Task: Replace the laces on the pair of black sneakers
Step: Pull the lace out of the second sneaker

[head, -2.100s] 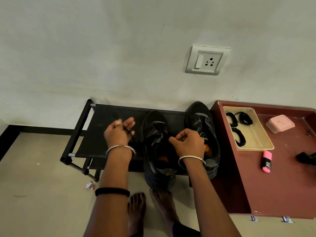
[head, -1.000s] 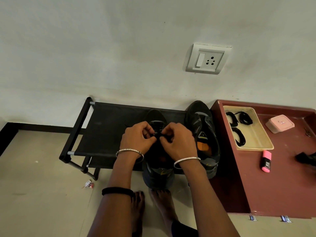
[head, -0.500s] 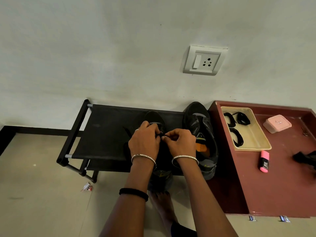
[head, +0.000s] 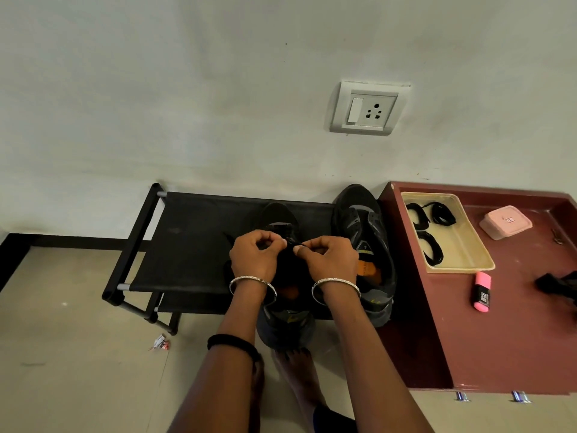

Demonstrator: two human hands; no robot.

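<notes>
Left hand: left hand curled, thumb and forefinger pinching the thin black lace.
Right hand: right hand nipping that same lace from three o'clock, fingertips almost meeting.
Near shoe: black mesh sneaker on the black fabric shoe rack, eyelets hidden under both hands.
Second shoe: black-and-grey sneaker just beside it at three o'clock.
Spares: coiled black laces in the beige plastic tray, farther toward three o'clock; count unclear.

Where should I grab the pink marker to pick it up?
Pinch the pink marker across its narrow middle, coming straight down from above. It lies flat on the red table, and both of its long sides are free.
</notes>
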